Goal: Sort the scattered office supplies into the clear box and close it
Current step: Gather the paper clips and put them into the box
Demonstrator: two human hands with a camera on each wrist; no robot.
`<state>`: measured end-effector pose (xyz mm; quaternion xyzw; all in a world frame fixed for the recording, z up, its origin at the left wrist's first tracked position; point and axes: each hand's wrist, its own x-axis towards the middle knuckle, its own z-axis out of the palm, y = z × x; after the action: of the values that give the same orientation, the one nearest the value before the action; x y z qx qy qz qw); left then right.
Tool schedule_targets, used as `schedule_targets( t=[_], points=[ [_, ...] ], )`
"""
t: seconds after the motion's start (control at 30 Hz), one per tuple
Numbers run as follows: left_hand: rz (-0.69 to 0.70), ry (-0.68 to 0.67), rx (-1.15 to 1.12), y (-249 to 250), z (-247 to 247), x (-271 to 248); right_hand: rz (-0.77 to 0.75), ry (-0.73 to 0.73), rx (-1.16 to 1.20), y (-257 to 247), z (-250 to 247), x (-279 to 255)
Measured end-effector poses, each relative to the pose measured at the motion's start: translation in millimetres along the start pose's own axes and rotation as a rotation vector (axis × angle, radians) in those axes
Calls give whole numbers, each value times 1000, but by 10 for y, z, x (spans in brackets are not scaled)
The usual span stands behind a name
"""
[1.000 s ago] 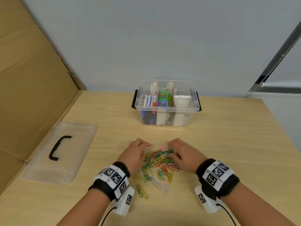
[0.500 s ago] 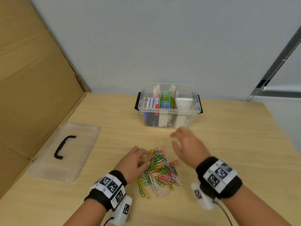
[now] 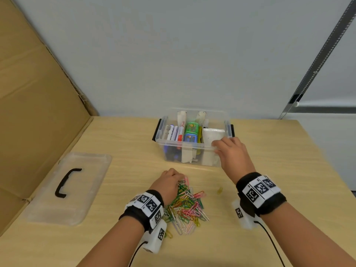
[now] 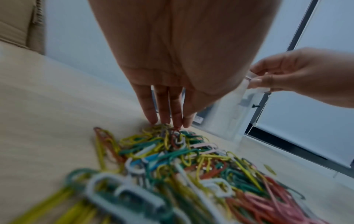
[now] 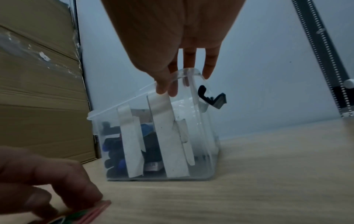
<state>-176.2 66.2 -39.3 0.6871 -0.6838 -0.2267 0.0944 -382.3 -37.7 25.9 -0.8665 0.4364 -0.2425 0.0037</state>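
Clear box (image 3: 192, 151) near-right rim pinched by right hand (image 3: 233, 153) fingers; left hand (image 3: 167, 182) fingertips on paper clips (image 3: 186, 207).

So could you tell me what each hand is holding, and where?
The right hand pinches the clear box at its near right rim; the left hand holds nothing.

Light wooden table (image 3: 269, 151): clear plastic box (image 3: 192, 157) at twelve o'clock, flat clear lid with black handle (image 3: 77, 182) at nine, heap of coloured paper clips (image 3: 187, 207) at six, one stray yellow clip (image 3: 219, 190) just right of it.
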Motion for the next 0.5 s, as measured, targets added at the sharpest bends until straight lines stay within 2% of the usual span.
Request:
schedule_targets(
  t=[0.23,0.3,0.37,0.4,0.43,0.5],
  points=[
    [51,81,-84,-126,-18,-403,-73,18,111,67,-161,-385],
    [10,104,-80,-213,-77,-507,58,93,171,29,-183,-515],
    [-32,79,-62,-287,-101,-594,299,189,239,-5,-193,-652],
    [-47,53,-42,-304,-96,-629,424,158,268,-9,-183,-717],
    [-53,35,-16,-307,-79,-649,531,51,287,-5,-150,-768],
    [-51,30,27,-273,-32,-645,619,-307,248,-18,-33,-862]
  ],
)
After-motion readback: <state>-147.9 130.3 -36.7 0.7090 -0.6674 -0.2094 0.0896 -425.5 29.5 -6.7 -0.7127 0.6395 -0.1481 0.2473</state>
